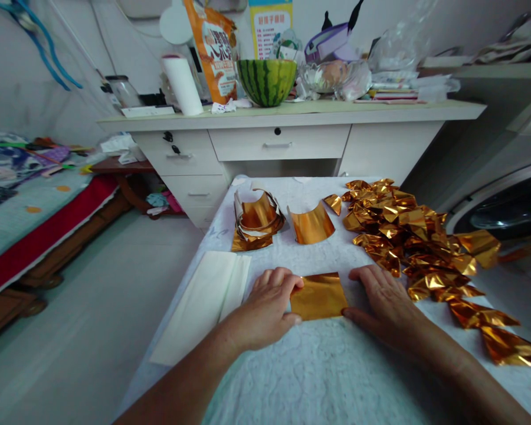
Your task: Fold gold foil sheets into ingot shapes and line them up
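Left hand (268, 307): open, touching gold sheet (321, 296)
Right hand (383, 301): open, thumb at near corner
Gold sheet: between them

L hand (269, 307), R hand (383, 304) palms dn.

A foil sheet (319, 297) is laid flat on the cloth (292, 383). Its left edge is touched by the left hand (269, 304), thumb and fingers spread; its lower right corner is met by the thumb of the right hand (383, 298). White paper (199, 307) is placed left of the left hand. Beyond the sheet, a curved foil piece (312, 224) is positioned, with a curled stack (259, 215) to its left. Folded foil (407, 224) is heaped to the right. On the desk (292, 121) behind, a cut watermelon (266, 81) is set between an orange bag (216, 56) and a glass bowl (325, 77).
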`<state>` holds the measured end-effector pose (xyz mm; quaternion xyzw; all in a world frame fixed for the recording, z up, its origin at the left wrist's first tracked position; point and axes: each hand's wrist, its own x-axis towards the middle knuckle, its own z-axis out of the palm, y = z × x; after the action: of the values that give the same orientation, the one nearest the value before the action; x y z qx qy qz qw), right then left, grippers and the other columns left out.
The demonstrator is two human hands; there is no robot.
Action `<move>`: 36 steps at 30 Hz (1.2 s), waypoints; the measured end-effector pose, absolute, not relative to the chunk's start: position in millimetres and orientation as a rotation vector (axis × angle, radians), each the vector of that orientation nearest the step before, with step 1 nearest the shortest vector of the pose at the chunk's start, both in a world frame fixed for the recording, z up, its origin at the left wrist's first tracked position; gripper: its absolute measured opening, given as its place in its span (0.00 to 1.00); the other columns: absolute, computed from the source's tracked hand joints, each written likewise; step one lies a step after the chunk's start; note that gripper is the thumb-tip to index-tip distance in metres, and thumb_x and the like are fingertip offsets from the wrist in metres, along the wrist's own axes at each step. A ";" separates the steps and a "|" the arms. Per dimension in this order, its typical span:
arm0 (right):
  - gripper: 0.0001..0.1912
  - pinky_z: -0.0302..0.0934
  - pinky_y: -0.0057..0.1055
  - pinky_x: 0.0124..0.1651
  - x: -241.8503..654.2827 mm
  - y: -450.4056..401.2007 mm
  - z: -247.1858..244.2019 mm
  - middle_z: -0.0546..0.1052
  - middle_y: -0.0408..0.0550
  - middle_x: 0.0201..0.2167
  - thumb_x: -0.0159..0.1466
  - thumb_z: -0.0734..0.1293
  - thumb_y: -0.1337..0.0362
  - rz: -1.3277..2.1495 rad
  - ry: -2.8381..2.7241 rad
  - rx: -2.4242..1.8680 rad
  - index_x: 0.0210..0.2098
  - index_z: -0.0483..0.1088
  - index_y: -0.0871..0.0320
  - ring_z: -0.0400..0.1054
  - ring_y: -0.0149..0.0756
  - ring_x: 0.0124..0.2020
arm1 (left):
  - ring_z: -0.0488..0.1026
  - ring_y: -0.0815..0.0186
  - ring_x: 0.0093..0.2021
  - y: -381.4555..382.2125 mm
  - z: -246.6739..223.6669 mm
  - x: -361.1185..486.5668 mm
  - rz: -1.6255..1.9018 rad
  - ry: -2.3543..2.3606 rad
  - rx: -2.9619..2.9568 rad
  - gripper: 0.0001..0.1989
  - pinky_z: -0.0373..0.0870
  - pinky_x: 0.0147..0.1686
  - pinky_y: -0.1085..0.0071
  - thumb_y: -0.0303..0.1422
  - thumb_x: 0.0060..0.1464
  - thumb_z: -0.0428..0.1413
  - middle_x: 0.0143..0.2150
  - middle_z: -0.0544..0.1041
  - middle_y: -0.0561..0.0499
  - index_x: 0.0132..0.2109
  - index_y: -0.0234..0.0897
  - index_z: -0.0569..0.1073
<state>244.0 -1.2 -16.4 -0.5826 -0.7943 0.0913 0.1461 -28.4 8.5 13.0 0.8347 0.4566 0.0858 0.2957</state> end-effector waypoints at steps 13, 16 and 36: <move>0.06 0.59 0.41 0.44 215.1 -10.1 17.9 0.72 0.49 0.38 0.59 0.66 0.70 0.577 -2.462 -1.315 0.35 0.68 0.54 0.64 0.43 0.41 | 0.61 0.59 0.51 8.2 12.5 -28.6 0.346 1.182 2.197 0.13 0.59 0.53 0.61 0.26 0.49 0.56 0.48 0.66 0.51 0.43 0.42 0.67; 0.05 0.59 0.40 0.45 213.6 -8.2 10.1 0.73 0.48 0.38 0.62 0.66 0.70 0.602 -2.475 -1.281 0.37 0.70 0.55 0.66 0.41 0.41 | 0.62 0.59 0.51 6.8 12.2 -26.6 0.386 1.202 2.206 0.11 0.58 0.52 0.60 0.27 0.49 0.59 0.47 0.67 0.52 0.40 0.43 0.70; 0.04 0.57 0.39 0.43 206.9 -9.2 7.2 0.73 0.49 0.36 0.64 0.66 0.68 0.515 -2.484 -1.286 0.37 0.72 0.56 0.66 0.42 0.39 | 0.69 0.65 0.36 7.1 1.7 -12.9 0.442 1.088 2.404 0.06 0.61 0.38 0.69 0.26 0.57 0.55 0.32 0.73 0.53 0.32 0.37 0.73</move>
<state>206.9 -9.2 7.2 -0.4472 -0.8637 0.1790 0.1481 -12.9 7.1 1.7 0.8742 0.3956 0.1609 0.2310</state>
